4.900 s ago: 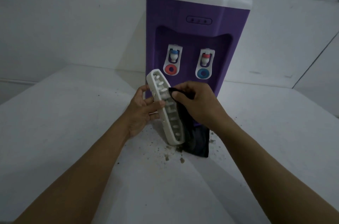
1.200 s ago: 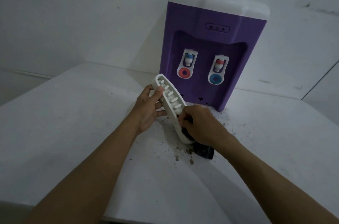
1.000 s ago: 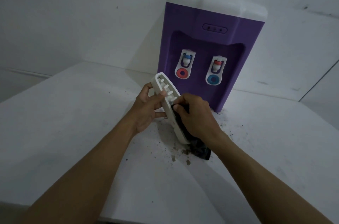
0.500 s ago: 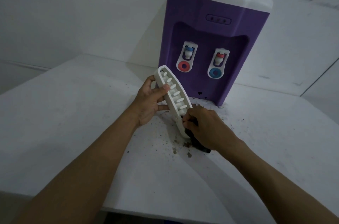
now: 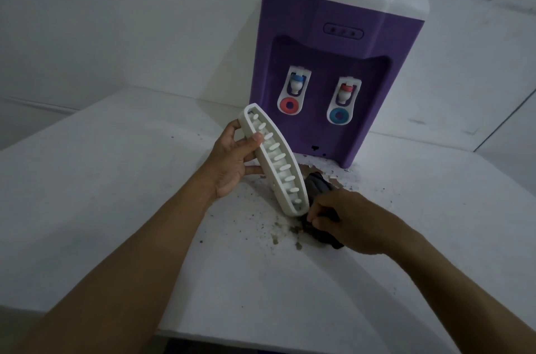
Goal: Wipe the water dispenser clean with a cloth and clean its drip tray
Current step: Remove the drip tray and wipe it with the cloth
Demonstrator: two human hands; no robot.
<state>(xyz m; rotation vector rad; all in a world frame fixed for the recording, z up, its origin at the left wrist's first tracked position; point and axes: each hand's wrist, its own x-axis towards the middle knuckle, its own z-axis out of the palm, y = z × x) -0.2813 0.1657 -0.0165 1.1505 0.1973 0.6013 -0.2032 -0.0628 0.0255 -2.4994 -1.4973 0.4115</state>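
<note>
White slotted drip tray (image 5: 275, 163) tilted on end; dark cloth (image 5: 317, 188) bunched beside; purple dispenser (image 5: 327, 63) upright behind.

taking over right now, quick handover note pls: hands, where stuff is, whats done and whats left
Left hand holds the drip tray tilted, out of the water dispenser.
Right hand grips the dark cloth at the tray's lower end.
Done: tray removed; dirt crumbs lie on the table.
Left: finish the tray, clear crumbs, refit; dispenser wipe cannot be judged.
</note>
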